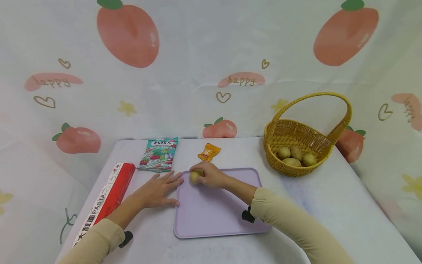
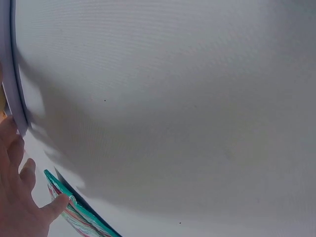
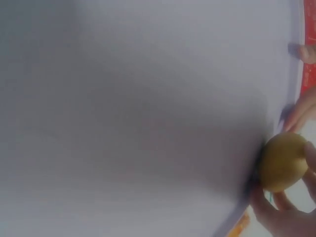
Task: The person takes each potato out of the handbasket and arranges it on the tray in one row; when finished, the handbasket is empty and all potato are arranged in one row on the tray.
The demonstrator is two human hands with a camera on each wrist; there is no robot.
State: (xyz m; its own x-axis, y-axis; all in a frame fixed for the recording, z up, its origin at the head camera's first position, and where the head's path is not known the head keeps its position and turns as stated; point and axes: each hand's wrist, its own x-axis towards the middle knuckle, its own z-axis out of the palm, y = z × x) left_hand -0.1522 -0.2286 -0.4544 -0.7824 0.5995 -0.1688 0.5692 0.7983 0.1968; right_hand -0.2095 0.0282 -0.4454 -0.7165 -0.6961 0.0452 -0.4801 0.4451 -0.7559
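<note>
A lilac tray (image 1: 217,216) lies flat on the table. At its far left corner my right hand (image 1: 212,176) grips a small yellow-brown potato (image 1: 195,177), fingers and thumb curled round it. The right wrist view shows the potato (image 3: 281,165) low over the tray's corner; whether it touches the tray is hard to tell. My left hand (image 1: 157,190) has its fingers spread, with the fingertips at the tray's left rim. In the left wrist view that hand (image 2: 19,197) appears between the tray's edge (image 2: 14,79) and a green candy bag (image 2: 79,215).
A wicker basket (image 1: 273,163) with a tall handle holds several potatoes (image 1: 291,162) at the back right. The candy bag (image 1: 159,156) and an orange packet (image 1: 208,151) lie behind the tray. A long red-and-white pasta box (image 1: 117,187) lies left, beside my left forearm.
</note>
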